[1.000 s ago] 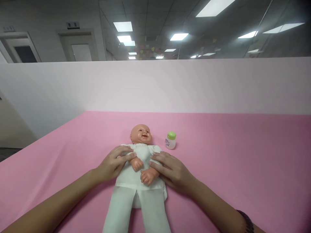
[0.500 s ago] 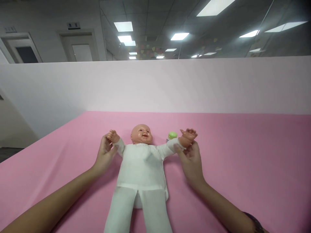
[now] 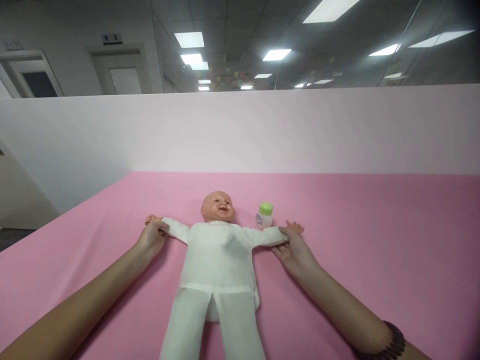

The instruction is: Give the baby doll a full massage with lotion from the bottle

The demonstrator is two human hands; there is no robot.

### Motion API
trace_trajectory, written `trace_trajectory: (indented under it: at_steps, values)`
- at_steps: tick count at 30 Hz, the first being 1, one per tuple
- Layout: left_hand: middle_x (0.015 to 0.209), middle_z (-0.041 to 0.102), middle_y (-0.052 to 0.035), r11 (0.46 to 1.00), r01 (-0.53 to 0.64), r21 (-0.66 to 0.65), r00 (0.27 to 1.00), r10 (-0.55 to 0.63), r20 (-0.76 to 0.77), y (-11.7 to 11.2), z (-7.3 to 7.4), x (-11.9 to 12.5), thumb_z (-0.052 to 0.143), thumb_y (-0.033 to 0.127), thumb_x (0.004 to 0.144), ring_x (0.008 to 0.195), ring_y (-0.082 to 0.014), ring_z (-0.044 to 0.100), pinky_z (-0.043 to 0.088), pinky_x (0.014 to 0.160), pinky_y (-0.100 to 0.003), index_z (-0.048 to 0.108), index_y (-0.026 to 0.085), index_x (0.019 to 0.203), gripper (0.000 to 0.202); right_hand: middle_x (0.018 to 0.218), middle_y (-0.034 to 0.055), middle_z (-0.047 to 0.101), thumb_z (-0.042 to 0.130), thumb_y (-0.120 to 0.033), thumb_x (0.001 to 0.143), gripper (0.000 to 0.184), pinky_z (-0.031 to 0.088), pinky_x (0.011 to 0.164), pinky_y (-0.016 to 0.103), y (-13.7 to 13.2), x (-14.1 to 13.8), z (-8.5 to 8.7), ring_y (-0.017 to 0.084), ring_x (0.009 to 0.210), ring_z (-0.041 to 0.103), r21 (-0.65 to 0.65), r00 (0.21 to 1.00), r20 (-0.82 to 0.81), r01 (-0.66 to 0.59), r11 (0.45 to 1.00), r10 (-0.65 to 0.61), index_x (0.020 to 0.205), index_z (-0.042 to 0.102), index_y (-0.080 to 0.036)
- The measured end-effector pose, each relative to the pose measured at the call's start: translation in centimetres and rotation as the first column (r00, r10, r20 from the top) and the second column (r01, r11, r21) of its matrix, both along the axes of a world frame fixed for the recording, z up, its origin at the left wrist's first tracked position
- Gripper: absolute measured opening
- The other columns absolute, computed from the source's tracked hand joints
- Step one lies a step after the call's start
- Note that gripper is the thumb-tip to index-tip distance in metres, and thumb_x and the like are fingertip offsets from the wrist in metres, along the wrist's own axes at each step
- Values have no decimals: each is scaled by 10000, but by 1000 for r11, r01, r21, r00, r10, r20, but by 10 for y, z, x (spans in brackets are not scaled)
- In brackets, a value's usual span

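Note:
A baby doll (image 3: 219, 260) in a white top and trousers lies on its back, its head toward the far side and its arms stretched out sideways. My left hand (image 3: 151, 241) is closed round the doll's arm on the left, near its wrist. On the other side, my right hand (image 3: 294, 250) grips the doll's arm near the cuff, thumb on top and fingers partly beneath. Both of the doll's small hands poke out past my grip. A small jar (image 3: 264, 216) with a green lid stands beside the doll's head, just beyond its right-side arm.
A pink sheet (image 3: 375, 250) covers the surface under the doll. Behind it rises a low white partition (image 3: 262, 132). Doors and ceiling lights show beyond the partition. A dark bracelet (image 3: 392, 342) circles my right wrist.
Both doll arms have moved outward and down toward the sheet, with my hands holding them. The green-lidded jar, partly covered by the doll's arm before, now shows more fully.

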State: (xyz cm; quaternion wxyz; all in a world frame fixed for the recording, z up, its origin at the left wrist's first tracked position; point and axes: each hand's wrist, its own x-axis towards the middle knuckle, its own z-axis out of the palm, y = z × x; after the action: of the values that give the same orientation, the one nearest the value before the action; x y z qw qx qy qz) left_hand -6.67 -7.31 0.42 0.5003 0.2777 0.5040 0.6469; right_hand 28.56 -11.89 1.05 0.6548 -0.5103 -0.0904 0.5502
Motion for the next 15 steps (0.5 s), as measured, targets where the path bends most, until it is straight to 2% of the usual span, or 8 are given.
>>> trace_trajectory:
  at_steps: [3,8,11,15]
  values:
    - [644,393,49,999,-25,24,999,24,21,5,-5,-4,587,36,594,603,-109,443,410,552,-236,333,205,637,308,863,-31,657,595,-131,810,262,609,640,254,4,4,0,130,740,657,1,998,-33,46,999,-46,1016,547,-285]
    - [634,316,52,996,-62,64,997,60,39,15,-18,-15,647,108,686,561,-81,364,373,512,-202,305,196,599,364,735,-52,578,567,-89,817,170,589,596,207,14,20,-4,95,624,605,-5,994,-34,108,994,-108,836,479,-234]
    - [650,391,38,996,-73,43,997,71,43,20,-23,-24,649,126,730,582,-92,419,417,543,-211,394,195,607,292,777,-40,594,562,-82,818,164,590,596,210,19,29,-7,97,632,614,-23,993,-26,115,993,-115,852,482,-221]
    - [758,542,-15,995,-100,3,993,100,57,26,-22,-34,633,97,761,692,-127,550,497,639,-239,520,180,692,156,784,-13,601,557,-94,821,116,597,600,232,27,40,-15,113,635,630,-24,996,-3,85,996,-85,875,519,-190]
